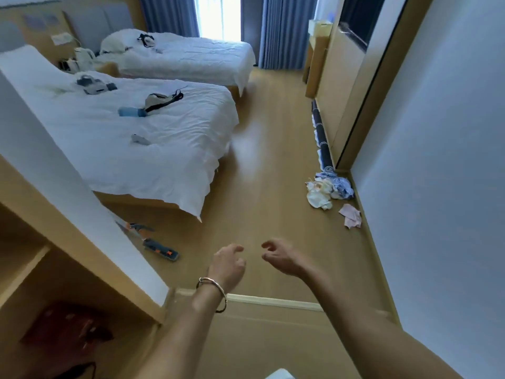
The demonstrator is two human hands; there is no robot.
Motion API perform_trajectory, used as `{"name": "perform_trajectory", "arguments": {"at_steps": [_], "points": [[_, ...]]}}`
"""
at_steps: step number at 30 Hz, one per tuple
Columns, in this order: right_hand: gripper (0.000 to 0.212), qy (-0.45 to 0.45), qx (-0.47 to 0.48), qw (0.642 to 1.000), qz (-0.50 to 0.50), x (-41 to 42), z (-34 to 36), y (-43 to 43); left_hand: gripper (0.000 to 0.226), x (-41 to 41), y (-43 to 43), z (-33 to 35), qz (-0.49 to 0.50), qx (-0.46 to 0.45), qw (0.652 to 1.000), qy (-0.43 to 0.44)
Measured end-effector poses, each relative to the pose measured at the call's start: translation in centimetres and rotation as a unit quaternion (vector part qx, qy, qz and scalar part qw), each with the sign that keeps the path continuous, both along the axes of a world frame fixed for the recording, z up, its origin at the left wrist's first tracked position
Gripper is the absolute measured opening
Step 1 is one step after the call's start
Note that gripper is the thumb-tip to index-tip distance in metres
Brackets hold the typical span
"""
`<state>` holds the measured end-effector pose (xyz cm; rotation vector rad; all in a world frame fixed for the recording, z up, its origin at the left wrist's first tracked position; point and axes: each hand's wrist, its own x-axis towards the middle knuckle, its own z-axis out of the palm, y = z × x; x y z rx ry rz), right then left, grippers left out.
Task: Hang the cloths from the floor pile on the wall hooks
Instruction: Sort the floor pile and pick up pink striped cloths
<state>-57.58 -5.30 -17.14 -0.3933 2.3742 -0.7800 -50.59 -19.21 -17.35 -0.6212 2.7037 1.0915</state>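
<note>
– Both bare forearms reach out low in front. What are the hands doing?

– Her or his left hand, with a thin silver metal bangle on the wrist, hangs with its fingers loosely curled and grasps nothing. The right hand is just beside it but apart from it. Its fingers are bent and slack too, and it also holds nothing.

– Do they touch anything?

– No. Both hover above the light-brown wooden floor.

– And where are the cloths?

– The crumpled pile of white, cream and blue-patterned cloths lies on the floor well ahead of the hands and to their right, at the foot of the pale wall. A small pink cloth lies flat near the pile, on its nearer side, close against the skirting.

– What else lies round about?

– A long dark rolled mat with white markings runs along the wall base beyond the pile, and its near end meets the cloths. Over on the left, a blue flat mop head with orange clips rests on the floor near the corner of the nearer white-sheeted bed. A second white bed stands farther back, beside long blue curtains.
</note>
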Motion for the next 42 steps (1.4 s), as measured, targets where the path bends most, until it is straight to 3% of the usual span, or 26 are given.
{"name": "perform_trajectory", "arguments": {"at_steps": [8,19,31,42], "points": [[0.041,-0.055,0.031,0.986,-0.154,-2.1,-3.2,13.2,0.04,-6.3,8.9,-0.9,-0.111,-0.022,0.993,-0.04],[0.045,-0.069,0.056,0.948,-0.305,-8.7,-1.6,19.6,0.04,-19.8,15.4,-2.8,-0.22,0.01,0.974,-0.047],[0.045,-0.053,0.068,0.953,-0.291,-23.9,-0.8,13.7,0.04,-36.1,12.2,-2.8,-0.256,0.026,0.965,-0.042],[0.044,-0.075,0.036,0.924,-0.372,-31.6,-2.5,18.8,0.04,-44.8,17.0,-4.0,-0.346,0.008,0.936,-0.07]]}}
